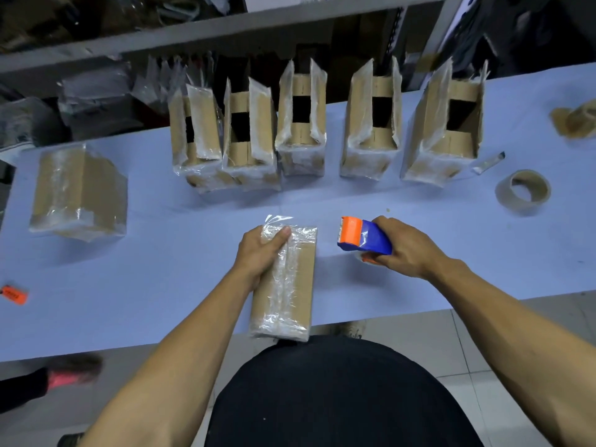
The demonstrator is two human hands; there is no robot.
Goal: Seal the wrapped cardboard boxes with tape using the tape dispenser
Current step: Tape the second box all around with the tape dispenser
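A wrapped cardboard box (290, 295) lies lengthwise at the table's near edge, covered in clear film, its near end past the edge. My left hand (258, 253) grips its far left part, thumb pressed on top over the film. My right hand (406, 250) holds a blue and orange tape dispenser (362, 238) just right of the box's far end, a little apart from it. Several wrapped boxes (301, 124) stand in a row farther back with their top flaps open. A closed wrapped box (77, 191) sits at the left.
A brown tape roll (523, 192) lies at the right, another roll (577, 122) at the far right edge. A small orange item (14, 295) lies at the left. Grey shelving (193, 37) runs behind the light blue table (161, 285). A shoe (74, 372) shows on the floor.
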